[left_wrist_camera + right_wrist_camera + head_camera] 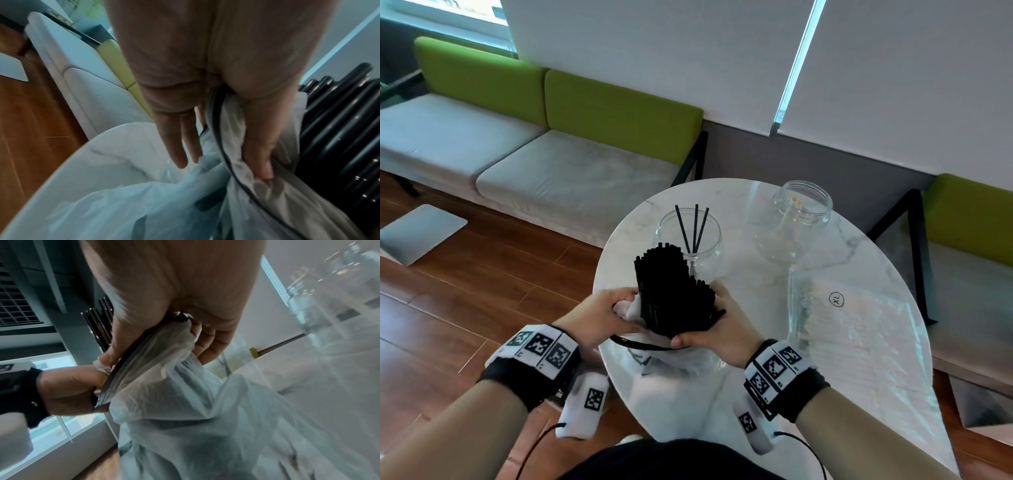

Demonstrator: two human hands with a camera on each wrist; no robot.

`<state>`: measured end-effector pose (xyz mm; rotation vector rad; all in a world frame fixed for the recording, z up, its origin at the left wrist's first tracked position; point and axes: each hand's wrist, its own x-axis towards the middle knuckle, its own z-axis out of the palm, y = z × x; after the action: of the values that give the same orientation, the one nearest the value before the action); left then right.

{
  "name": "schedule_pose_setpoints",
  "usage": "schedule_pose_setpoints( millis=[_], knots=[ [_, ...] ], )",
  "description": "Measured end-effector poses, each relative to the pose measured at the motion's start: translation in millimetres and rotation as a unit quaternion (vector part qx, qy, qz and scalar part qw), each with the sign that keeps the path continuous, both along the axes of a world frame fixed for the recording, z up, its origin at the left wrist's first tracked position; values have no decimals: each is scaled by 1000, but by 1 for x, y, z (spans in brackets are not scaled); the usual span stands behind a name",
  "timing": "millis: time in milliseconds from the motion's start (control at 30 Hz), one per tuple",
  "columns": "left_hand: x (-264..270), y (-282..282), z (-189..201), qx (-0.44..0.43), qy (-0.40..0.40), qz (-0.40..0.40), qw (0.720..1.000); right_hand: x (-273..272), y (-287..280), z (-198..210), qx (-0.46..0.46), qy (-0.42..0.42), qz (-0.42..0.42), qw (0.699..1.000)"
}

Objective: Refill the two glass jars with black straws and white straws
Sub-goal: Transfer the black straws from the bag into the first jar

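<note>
A thick bundle of black straws (671, 291) sticks up out of a clear plastic bag (674, 359) held above the near part of the table. My left hand (619, 308) pinches the bag's rim on the left, thumb (259, 154) on the plastic (144, 203). My right hand (698, 322) grips the rim on the right, and the bag (185, 402) hangs below it. Just behind stands a glass jar (690, 236) with three black straws. A second jar (801, 219) at the back right holds a few pale straws. A clear pack of white straws (859, 318) lies at the right.
The round white marble table (739, 281) is small, with its edge close on the left and near side. Behind it runs a grey bench with green backrests (571, 144). Wooden floor lies to the left, with a grey mat (417, 233) on it.
</note>
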<state>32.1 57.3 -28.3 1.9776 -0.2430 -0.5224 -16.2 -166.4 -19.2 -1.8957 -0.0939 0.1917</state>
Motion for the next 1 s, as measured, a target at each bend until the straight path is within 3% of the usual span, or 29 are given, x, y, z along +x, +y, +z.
schedule_pose_setpoints(
  millis=[133,333,500,600,667,800,1000],
  knots=[
    [8,33,3,-17,28,58,998,16,32,-7,-54,-16,8,998],
    [24,53,-1,-20,-24,118,992,31,53,-6,-225,-150,-61,961],
    [41,56,-8,2,-65,84,994,36,56,3,-311,-134,-65,939],
    [47,62,-9,71,-88,38,993,38,59,9,-346,-143,-65,925],
    [47,64,-6,107,-114,5,988,40,62,11,-341,-142,-67,927],
    [48,63,-7,73,-134,-37,988,44,73,8,-288,-121,-82,946],
    [52,61,-6,34,-61,-28,997,45,84,6,-197,-101,-153,963]
  ],
)
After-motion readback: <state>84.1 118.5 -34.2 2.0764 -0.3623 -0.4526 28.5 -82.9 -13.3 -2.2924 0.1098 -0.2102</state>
